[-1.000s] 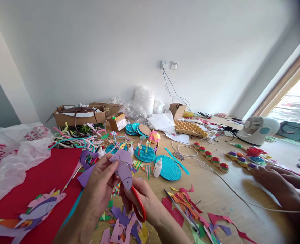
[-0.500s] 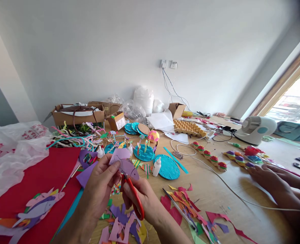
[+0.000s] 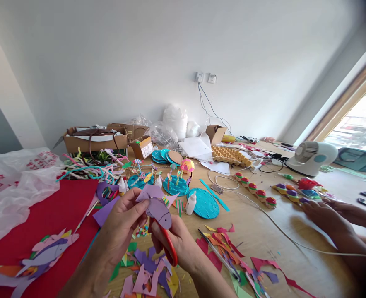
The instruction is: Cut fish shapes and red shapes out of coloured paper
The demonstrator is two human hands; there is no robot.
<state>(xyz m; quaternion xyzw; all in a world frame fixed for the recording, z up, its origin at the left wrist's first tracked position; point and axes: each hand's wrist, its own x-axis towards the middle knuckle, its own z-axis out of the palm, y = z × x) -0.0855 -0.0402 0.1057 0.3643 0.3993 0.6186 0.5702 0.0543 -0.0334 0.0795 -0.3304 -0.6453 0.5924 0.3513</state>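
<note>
My left hand pinches a lilac paper fish that is partly cut, its eye and gill line drawn on. A lilac scrap stands out from its upper edge. In my right hand is a pair of scissors with red handles; the blades are hidden behind the fish. Below both hands lies a heap of paper scraps in purple, pink, green and yellow. Several cut-out fish rest on red paper at the left.
A white glue bottle stands beside a blue disc. More scraps and a pen lie at the right. Another person's hands are near painted egg-carton pieces. A white cable crosses the table; a fan stands behind.
The fish has turned and shifted slightly right and down in my left hand. The scissor blades have gone out of sight behind it, and a strip of paper now sticks out at the right.
</note>
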